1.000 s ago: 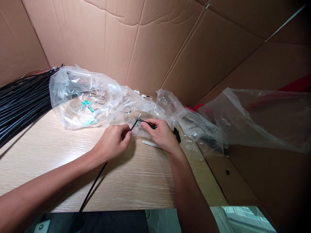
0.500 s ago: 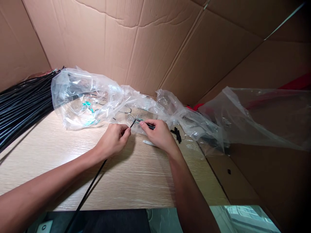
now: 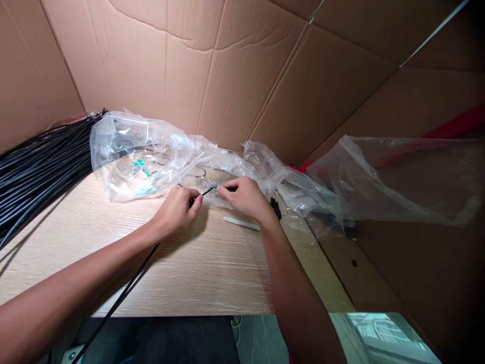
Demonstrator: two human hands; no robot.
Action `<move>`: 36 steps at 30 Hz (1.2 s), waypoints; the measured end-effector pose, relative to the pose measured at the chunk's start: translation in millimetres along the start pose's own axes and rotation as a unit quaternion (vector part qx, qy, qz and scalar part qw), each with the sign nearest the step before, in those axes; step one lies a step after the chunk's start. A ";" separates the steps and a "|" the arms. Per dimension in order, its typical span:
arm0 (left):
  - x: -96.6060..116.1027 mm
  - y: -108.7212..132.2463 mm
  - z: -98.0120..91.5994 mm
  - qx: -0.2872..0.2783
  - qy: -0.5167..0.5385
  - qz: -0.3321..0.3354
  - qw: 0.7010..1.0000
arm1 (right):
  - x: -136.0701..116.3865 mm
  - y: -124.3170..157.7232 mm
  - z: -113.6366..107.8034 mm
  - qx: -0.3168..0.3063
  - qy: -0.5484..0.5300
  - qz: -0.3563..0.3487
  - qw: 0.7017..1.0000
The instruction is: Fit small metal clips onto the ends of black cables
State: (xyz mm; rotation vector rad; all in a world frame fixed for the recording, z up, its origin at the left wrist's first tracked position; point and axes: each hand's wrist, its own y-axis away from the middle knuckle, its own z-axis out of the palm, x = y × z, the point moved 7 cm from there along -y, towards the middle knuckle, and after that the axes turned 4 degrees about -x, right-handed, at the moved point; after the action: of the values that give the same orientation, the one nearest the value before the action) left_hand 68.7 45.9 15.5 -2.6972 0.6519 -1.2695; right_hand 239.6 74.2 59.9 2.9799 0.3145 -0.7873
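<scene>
Head view has the left hand [image 3: 179,209] pinching a black cable [image 3: 125,291] above the table [image 3: 212,273], the cable's lower end cut off, while the right hand [image 3: 245,198] grips a dark item [image 3: 232,189] mostly hidden by its grasp.

Black cable [image 3: 131,284]: slim, plain, faintly bowed. Pinched near one end in left hand [image 3: 178,208]; short bare length beyond, tilted slightly up toward right hand [image 3: 247,198]. Trails back from left hand, slanting toward lower left. Dark slim item [image 3: 232,189] in right hand: mostly hidden, kind unclear. Contact with cable tip: too small to tell.
</scene>
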 end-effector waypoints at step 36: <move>5.3 -25.3 3.2 -0.047 -0.144 0.069 0.986 | 19.1 -17.2 4.9 -0.007 -0.053 0.014 0.998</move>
State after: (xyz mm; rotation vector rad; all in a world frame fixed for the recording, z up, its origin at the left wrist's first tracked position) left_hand 82.7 66.3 23.7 -2.7740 0.8592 -0.8157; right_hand 249.9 94.0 46.4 2.9093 0.2714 -0.9332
